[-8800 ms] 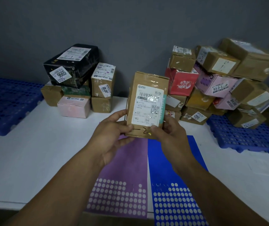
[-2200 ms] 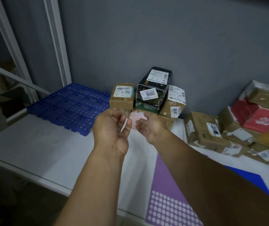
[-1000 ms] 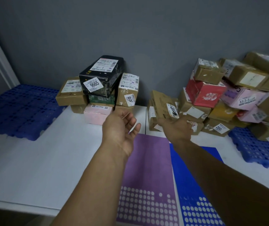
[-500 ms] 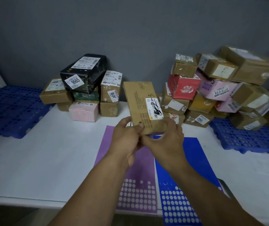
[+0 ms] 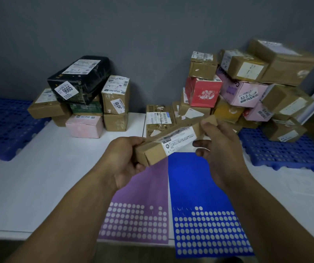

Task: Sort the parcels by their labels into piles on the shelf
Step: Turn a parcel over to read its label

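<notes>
The left hand grips the near end of a flat brown box, fingers wrapped under it. The right hand pinches the far end, thumb on top and fingers below. The box hangs above the shelf, over the purple mat and blue mat, with its label turned up. Sorting looks partly done: a small pile stands at the back left, while a bigger, looser heap sits at the back right, so most parcels seem unsorted. Both forearms reach forward and hold the box tilted, far end higher, probably to read the label.
</notes>
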